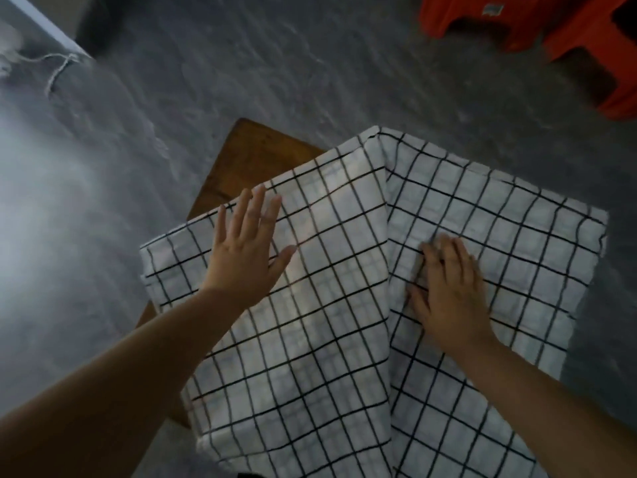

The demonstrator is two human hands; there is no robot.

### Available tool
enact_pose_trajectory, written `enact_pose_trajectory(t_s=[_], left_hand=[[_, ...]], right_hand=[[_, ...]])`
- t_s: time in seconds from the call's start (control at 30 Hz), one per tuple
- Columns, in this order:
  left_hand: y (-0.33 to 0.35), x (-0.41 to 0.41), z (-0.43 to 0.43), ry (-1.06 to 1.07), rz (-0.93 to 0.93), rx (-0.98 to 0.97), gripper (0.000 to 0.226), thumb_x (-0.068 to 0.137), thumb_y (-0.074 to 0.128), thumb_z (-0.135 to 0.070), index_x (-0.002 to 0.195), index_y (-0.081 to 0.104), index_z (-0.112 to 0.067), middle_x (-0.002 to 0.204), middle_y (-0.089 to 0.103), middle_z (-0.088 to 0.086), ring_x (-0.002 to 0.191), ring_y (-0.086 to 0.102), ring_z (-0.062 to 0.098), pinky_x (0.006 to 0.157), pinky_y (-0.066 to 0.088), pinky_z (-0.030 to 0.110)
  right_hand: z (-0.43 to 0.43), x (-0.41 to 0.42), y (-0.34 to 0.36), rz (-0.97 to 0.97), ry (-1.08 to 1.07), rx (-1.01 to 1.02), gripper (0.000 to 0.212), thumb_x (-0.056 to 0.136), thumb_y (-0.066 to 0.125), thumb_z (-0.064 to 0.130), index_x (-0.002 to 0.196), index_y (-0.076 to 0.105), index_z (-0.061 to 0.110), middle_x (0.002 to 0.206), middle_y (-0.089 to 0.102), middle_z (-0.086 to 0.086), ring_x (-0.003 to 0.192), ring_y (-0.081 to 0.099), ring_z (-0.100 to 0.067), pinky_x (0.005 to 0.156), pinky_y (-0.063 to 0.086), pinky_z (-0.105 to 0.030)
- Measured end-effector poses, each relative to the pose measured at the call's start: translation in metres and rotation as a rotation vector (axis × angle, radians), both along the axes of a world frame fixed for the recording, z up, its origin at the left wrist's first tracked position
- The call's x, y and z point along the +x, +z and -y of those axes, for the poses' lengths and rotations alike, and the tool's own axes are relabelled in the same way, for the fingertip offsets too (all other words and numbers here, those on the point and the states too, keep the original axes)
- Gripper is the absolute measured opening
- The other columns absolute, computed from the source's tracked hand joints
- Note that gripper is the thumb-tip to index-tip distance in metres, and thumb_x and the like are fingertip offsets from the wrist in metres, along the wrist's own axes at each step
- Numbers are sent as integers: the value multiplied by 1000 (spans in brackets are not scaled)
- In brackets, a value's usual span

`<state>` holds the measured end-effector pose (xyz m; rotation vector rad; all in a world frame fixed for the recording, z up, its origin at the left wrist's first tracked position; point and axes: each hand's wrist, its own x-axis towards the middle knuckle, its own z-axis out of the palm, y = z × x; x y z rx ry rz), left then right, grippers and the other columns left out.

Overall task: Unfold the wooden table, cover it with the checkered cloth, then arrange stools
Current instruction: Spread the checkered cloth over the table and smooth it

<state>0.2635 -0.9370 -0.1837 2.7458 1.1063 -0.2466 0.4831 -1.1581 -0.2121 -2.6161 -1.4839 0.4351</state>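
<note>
At the far left of the frame a pale, hazy surface is seen, with a loose length of string (57, 69) lying at the upper left on the grey mottled floor (241, 63). Left of centre, a corner of the wooden table (251, 153) is left bare, its brown top showing above and beside the cloth edge, and a thin strip of its near edge is visible lower down by the forearm. The left hand (246, 253) is laid flat on the checkered cloth (327, 339), fingers spread wide and nothing gripped, close to the cloth's left edge. The cloth, white with thin black lines, is spread over most of the table across the centre and lower part of the frame; a long fold or overlap runs down its middle from the upper corner to the bottom. Just right of that fold the right hand (448, 291) is pressed palm-down on the fabric, fingers slightly curled and blurred, with no fabric clearly pinched. At the upper right, two orange plastic stools (551, 29) stand on the floor, well apart from the table.
</note>
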Motion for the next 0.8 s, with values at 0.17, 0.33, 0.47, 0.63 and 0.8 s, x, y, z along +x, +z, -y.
enact_pose_trajectory(t_s=[0.17, 0.33, 0.47, 0.63, 0.8], left_hand=[[15, -75, -43, 192, -96, -107, 77, 91, 21, -63, 150, -9, -22, 160, -5, 5, 146, -8, 22, 118, -4, 47], [9, -107, -69, 322, -109, -270, 73, 92, 39, -56, 150, 14, -19, 150, 35, 6, 139, 29, 24, 118, 13, 45], [9, -108, -80, 432, 0, -335, 47, 91, 54, -36, 135, 41, -23, 132, 55, 5, 116, 53, 25, 99, 38, 38], [28, -106, -104, 365, -12, -222, 35, 93, 54, -25, 127, 49, -19, 121, 61, 7, 108, 57, 27, 87, 45, 38], [56, -97, -132, 228, -21, -77, 33, 94, 54, -22, 126, 52, -16, 125, 60, 8, 115, 54, 29, 97, 39, 40]], right_hand=[[-70, -92, 25, -322, -206, 220, 63, 95, 40, 45, 148, 20, 17, 155, 17, -13, 144, 14, -25, 114, 25, -42], [-101, -129, 7, -134, -338, 101, 72, 87, 57, 41, 145, 27, 11, 152, 18, -25, 140, 18, -39, 108, 29, -57], [-100, -128, 0, -77, -345, 49, 72, 86, 55, 45, 145, 28, 15, 153, 16, -22, 141, 15, -39, 108, 27, -59], [-95, -129, 10, -198, -314, 153, 68, 87, 47, 48, 146, 28, 19, 155, 10, -15, 143, 10, -33, 106, 35, -55], [-118, -138, 43, -215, -62, 271, 63, 92, 52, 40, 145, 28, 15, 155, 16, -10, 143, 13, -26, 113, 22, -44]])
